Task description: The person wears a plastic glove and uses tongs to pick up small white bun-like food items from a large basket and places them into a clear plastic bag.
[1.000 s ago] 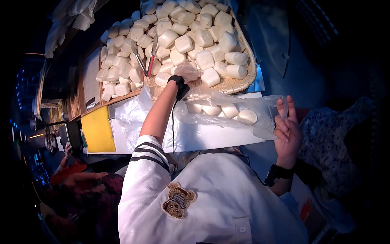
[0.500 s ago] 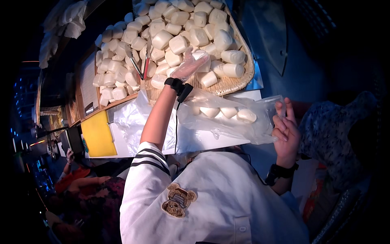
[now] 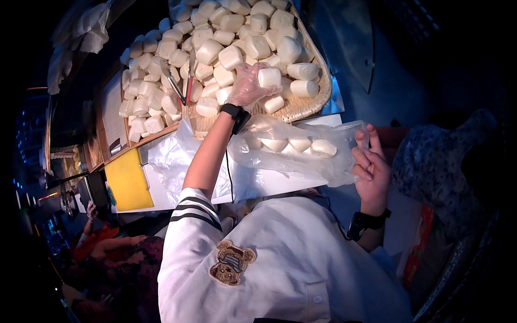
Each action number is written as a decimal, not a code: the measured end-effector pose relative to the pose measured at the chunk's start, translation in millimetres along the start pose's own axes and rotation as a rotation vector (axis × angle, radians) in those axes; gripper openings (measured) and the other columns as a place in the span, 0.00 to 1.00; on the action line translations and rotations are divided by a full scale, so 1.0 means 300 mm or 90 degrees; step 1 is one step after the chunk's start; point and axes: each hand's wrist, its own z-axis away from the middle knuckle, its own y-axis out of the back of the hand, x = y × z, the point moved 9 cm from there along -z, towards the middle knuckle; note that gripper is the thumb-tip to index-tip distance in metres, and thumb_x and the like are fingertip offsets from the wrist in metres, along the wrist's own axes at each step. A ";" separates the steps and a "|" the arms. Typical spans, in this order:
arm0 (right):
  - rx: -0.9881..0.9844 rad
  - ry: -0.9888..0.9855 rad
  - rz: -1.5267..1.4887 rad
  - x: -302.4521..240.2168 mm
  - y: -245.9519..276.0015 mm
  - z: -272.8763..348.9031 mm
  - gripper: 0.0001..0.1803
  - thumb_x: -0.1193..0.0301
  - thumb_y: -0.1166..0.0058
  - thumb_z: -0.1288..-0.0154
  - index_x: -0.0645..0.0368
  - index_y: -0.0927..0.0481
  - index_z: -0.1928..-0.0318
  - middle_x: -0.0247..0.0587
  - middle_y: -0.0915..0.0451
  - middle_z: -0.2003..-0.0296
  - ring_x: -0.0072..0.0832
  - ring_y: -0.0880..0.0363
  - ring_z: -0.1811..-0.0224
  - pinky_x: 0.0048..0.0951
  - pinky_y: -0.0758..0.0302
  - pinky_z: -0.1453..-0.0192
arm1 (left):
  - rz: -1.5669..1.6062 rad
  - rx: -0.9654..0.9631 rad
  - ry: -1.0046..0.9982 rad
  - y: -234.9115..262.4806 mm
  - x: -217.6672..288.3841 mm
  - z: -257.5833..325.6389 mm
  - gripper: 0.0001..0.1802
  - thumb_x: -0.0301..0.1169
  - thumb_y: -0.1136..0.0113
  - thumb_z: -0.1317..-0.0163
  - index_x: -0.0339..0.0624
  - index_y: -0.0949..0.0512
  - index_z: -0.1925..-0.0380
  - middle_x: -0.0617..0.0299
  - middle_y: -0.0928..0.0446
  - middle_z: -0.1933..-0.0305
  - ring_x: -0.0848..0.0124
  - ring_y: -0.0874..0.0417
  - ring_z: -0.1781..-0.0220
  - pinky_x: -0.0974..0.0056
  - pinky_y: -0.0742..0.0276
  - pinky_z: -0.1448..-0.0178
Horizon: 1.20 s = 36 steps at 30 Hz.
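One clear plastic bag [image 3: 301,156] holding perhaps four white buns [image 3: 299,143]; one pair of tongs [image 3: 182,86]; two woven trays [image 3: 301,107]; one yellow board [image 3: 128,180].

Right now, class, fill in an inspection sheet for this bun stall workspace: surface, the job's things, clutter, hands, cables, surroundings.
Surface: white counter partly covered by loose clear plastic sheets.
Job's things: round woven tray heaped with white steamed buns; clear plastic bag holding a few buns.
Clutter: metal tongs with red handles lying among the buns; yellow board at the counter's left end.
Hands: left hand, in a clear glove, grips one bun above the tray; right hand, bare, holds the bag's edge.
Cables: thin dark cord hanging from the left wristband.
Surroundings: dark; other people at lower left.
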 end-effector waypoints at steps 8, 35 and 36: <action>-0.047 0.031 -0.003 -0.039 -0.060 -0.042 0.27 0.81 0.54 0.38 0.54 0.39 0.38 0.41 0.35 0.49 0.15 0.34 0.72 0.09 0.36 0.84 | 0.904 -0.047 -0.031 0.087 0.254 0.435 0.51 0.51 0.24 0.57 0.46 0.41 0.37 0.55 0.34 0.40 0.59 0.30 0.35 0.54 0.31 0.33; -0.022 -0.029 0.109 -0.060 -0.027 0.038 0.17 0.83 0.58 0.38 0.55 0.36 0.49 0.41 0.37 0.52 0.16 0.35 0.77 0.14 0.43 0.85 | -0.431 0.114 -0.370 -0.413 0.333 -0.153 0.19 0.44 0.55 0.31 0.53 0.25 0.46 0.51 0.32 0.37 0.51 0.29 0.38 0.50 0.38 0.34; -0.011 -0.031 0.104 -0.057 -0.011 0.037 0.17 0.83 0.58 0.38 0.55 0.36 0.49 0.41 0.37 0.52 0.16 0.35 0.77 0.14 0.43 0.85 | -0.544 -0.023 -0.376 -0.449 0.351 -0.144 0.18 0.45 0.56 0.30 0.56 0.24 0.47 0.51 0.31 0.37 0.51 0.30 0.38 0.50 0.40 0.33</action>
